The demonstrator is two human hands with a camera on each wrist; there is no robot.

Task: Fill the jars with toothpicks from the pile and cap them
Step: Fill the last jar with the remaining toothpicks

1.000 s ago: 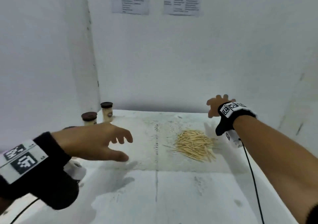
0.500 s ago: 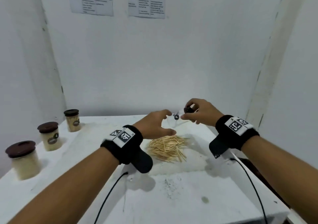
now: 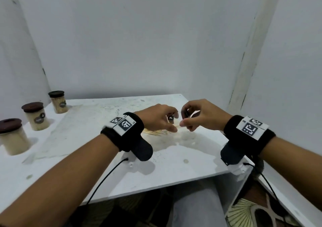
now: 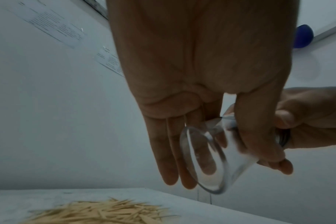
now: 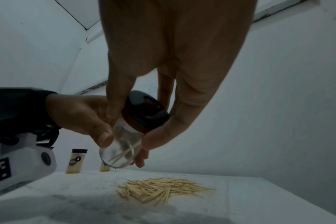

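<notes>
From the head camera, both hands met above the white table [image 3: 174, 165], over the pile of toothpicks [image 3: 156, 132]. The left hand [image 3: 156, 118] curled round the small clear jar [image 3: 170, 118]; the right hand [image 3: 202, 116] pinched the jar's dark cap [image 3: 187, 114]. Three filled, capped jars [image 3: 37, 116] stood in a row along the table's left edge, well apart from the hands.

The left wrist camera showed the left hand's fingers [image 4: 163, 159] lying along the jar [image 4: 207, 159] with the thumb across it — the glass tilted, its round base toward the lens, held above the pile [image 4: 102, 213]. The right hand [image 4: 307, 121] gripped the far end.

The right wrist camera showed the right hand's thumb and fingers [image 5: 159, 136] clamped round the cap [image 5: 146, 110], which sat on the jar [image 5: 121, 148]. A few toothpicks lay inside the glass. The left hand [image 5: 81, 115] gripped the jar body — all of it above the pile [image 5: 163, 191].
</notes>
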